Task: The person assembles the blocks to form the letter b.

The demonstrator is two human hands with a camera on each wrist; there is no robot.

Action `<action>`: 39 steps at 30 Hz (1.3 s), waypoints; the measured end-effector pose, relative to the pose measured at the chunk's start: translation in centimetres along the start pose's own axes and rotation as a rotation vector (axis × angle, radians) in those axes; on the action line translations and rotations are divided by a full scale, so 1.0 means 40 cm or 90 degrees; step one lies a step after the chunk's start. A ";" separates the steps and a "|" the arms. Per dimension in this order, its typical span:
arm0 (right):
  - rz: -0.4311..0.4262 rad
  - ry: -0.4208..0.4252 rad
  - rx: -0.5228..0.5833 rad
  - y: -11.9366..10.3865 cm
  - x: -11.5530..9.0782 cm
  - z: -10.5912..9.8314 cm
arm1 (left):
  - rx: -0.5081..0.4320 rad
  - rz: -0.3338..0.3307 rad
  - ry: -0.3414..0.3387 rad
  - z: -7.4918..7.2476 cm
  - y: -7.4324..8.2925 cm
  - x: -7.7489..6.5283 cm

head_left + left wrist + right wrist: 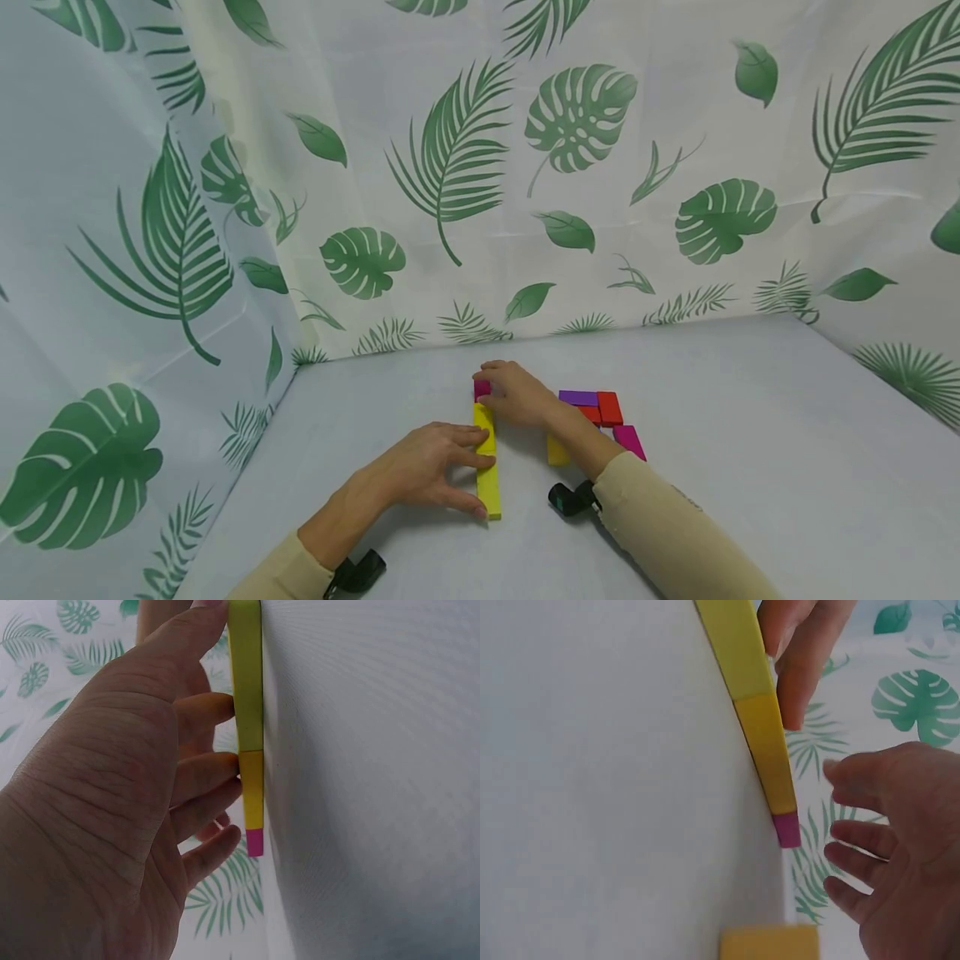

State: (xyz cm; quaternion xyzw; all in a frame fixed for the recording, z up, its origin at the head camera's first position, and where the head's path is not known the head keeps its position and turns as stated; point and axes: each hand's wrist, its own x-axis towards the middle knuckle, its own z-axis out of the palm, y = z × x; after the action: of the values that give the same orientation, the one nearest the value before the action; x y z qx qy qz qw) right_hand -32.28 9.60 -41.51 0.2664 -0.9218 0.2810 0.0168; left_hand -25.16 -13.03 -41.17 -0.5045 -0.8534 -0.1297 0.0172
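Note:
A row of flat blocks runs away from me on the table: a yellow block nearest, another yellow block beyond it, and a magenta block at the far end. My left hand spreads over the two yellow ones, with fingertips along their top and the thumb by the near end. My right hand is over the magenta block, fingers loosely bent. In the right wrist view a small gap shows between its fingertips and the magenta block.
Right of the row lies a group of blocks: a purple block, red blocks, a magenta block and a yellow block, partly behind my right forearm. A leaf-print curtain stands behind the white table.

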 end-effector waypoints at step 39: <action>0.046 -0.020 0.041 0.091 -0.114 -0.197 | 0.010 -0.014 -0.020 -0.001 0.002 0.004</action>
State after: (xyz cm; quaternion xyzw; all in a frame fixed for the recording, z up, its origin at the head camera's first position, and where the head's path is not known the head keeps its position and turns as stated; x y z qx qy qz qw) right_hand -31.14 18.49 -37.53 0.2379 -0.9213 0.3071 -0.0161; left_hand -25.17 -12.85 -41.07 -0.4967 -0.8602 -0.1149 0.0060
